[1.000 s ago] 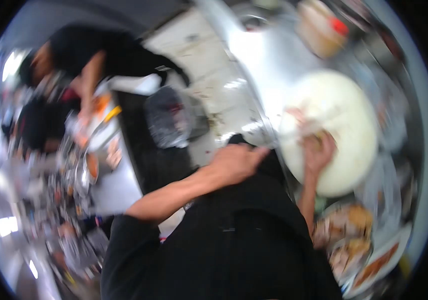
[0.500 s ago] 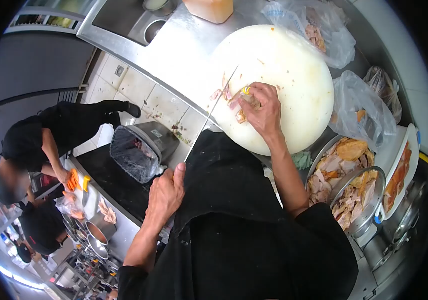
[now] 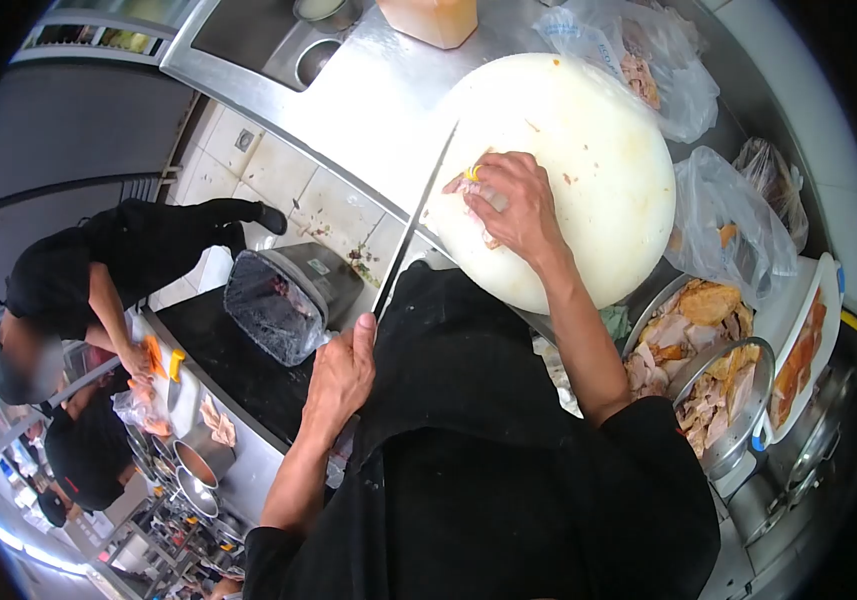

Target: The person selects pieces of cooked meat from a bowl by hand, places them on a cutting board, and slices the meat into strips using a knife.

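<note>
A long thin knife (image 3: 416,218) points up and away from my left hand (image 3: 342,372), which is closed round its handle. The blade's far part lies against the left edge of a round white cutting board (image 3: 598,200). On that board my right hand (image 3: 513,200) presses down with bent fingers on a small piece of meat (image 3: 470,187), just right of the blade. A yellow band shows at its fingertips. The fingers partly cover the meat.
Right of the board are plastic bags (image 3: 728,215), bowls of cut meat (image 3: 688,325) and a long tray (image 3: 808,350). A lined bin (image 3: 283,300) stands at left. Beyond it a co-worker (image 3: 98,270) leans over orange food.
Over the last half second my right hand has shifted slightly up and left with the meat. The blade has turned and looks broader. The earliest view is blurred, from another angle.
</note>
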`<state>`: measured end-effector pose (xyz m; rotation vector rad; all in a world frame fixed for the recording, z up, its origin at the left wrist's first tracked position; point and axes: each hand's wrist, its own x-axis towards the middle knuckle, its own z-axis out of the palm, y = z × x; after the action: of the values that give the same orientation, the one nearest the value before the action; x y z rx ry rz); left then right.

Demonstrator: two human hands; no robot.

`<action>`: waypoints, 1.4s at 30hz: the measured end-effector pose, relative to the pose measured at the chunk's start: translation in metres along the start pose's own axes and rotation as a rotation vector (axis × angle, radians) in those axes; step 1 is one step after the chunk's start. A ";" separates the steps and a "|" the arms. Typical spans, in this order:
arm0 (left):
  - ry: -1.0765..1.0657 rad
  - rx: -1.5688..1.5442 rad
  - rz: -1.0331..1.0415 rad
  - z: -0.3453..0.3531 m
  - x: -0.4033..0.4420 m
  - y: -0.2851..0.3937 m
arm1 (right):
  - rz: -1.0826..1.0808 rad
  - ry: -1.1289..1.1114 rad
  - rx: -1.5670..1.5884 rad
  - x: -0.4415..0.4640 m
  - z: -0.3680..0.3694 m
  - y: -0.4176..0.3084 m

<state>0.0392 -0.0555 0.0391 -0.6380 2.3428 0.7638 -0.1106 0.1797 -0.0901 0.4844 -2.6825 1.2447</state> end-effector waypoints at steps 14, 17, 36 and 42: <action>-0.039 0.118 -0.039 -0.008 -0.021 -0.009 | 0.127 0.144 0.088 0.003 0.009 0.005; 0.025 0.090 0.032 -0.008 -0.013 -0.005 | 0.037 0.100 0.114 0.000 0.002 0.011; 0.014 0.136 -0.021 -0.013 -0.015 0.000 | 0.081 0.202 0.091 0.008 0.010 0.007; 0.017 0.173 0.048 -0.008 -0.010 0.011 | 0.038 0.202 0.100 0.007 0.011 0.007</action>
<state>0.0367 -0.0506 0.0549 -0.5166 2.4147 0.5706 -0.1197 0.1740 -0.1004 0.3019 -2.4822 1.3641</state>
